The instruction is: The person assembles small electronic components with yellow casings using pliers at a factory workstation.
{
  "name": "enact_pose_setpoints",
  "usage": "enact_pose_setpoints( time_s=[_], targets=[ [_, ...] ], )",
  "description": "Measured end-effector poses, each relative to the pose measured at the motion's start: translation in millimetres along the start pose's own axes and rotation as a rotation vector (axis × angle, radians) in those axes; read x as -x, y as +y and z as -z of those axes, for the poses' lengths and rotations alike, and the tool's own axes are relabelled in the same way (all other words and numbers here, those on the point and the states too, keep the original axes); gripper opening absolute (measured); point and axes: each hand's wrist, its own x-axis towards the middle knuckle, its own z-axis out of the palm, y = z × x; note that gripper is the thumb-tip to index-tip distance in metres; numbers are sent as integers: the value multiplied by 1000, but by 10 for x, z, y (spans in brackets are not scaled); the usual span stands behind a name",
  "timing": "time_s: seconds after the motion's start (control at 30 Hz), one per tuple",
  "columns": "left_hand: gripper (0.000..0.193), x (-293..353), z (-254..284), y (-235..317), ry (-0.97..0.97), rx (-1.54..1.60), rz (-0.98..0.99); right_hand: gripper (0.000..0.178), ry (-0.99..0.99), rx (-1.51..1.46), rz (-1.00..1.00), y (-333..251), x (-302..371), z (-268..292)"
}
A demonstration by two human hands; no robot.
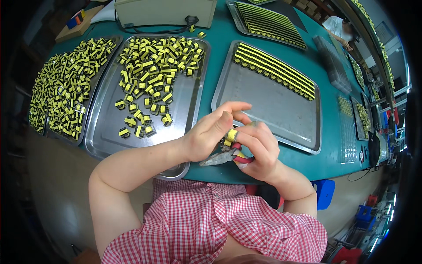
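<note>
My right hand [260, 152] is closed around pliers [222, 157] with red and dark handles, their metal jaws pointing left. Between my hands are a couple of small transformers [231, 134] with yellow tape and black parts. They touch my right fingers; how they are held is partly hidden. My left hand [209, 132] is raised beside them, fingers stretched to the right and thumb apart. Both hands are above the near edge of a metal tray [268, 112], which bears rows of yellow-and-black transformers [277, 70] along its far side.
To the left, a metal tray [180, 114] holds loose transformers, with a fuller heap [66, 88] beyond it. Another tray of rows [268, 24] lies at the back near a beige box-shaped device [165, 13]. Clear plastic trays [332, 66] stand right; a person [338, 28] sits farther off.
</note>
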Motion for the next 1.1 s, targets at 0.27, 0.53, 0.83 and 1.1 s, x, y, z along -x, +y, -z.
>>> enact_pose_setpoints(
  time_s=[0.27, 0.53, 0.83, 1.1],
  targets=[
    [53, -4, -22, -11, 19, 73, 51, 42, -7, -6, -3, -14, 6, 9],
    [56, -9, -5, -27, 26, 145, 151, 39, 3, -22, 22, -25, -5, -12],
    [63, -1, -9, 1, 38, 225, 244, 42, -2, -64, -20, -18, 0, -21],
    [62, -2, -11, -37, 55, 238, 269, 41, -21, -46, -9, -42, 3, -17]
  ],
)
